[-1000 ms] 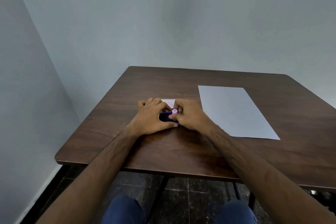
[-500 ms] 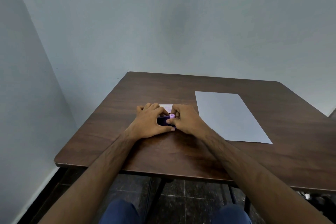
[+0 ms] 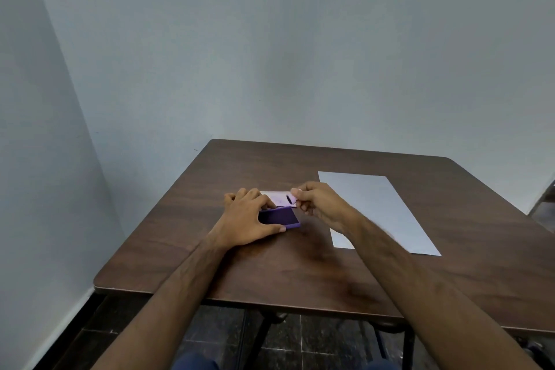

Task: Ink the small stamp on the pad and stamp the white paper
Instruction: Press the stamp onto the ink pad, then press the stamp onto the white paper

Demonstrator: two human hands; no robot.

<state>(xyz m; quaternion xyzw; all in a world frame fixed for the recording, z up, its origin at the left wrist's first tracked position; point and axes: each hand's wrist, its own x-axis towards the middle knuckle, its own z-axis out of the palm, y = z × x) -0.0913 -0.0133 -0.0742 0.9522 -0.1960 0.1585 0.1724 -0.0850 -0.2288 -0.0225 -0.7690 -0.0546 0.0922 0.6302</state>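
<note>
A purple ink pad (image 3: 277, 216) lies open on the brown table (image 3: 300, 264), its pale lid (image 3: 277, 198) tipped back behind it. My left hand (image 3: 246, 219) grips the pad's left side, thumb along its front edge. My right hand (image 3: 318, 204) hovers just right of the pad and pinches the small stamp (image 3: 289, 199). Only the stamp's dark end shows past the fingertips, over the lid. The white paper (image 3: 375, 207) lies flat to the right, partly under my right forearm.
The table stands in a corner, with a grey wall behind it and another to the left. Dark floor tiles and the table's legs show below its front edge, and my knees sit under it.
My right hand has lifted the stamp off the pad and drawn it up and to the right. The pad's dark surface now shows. My left hand still holds the pad.
</note>
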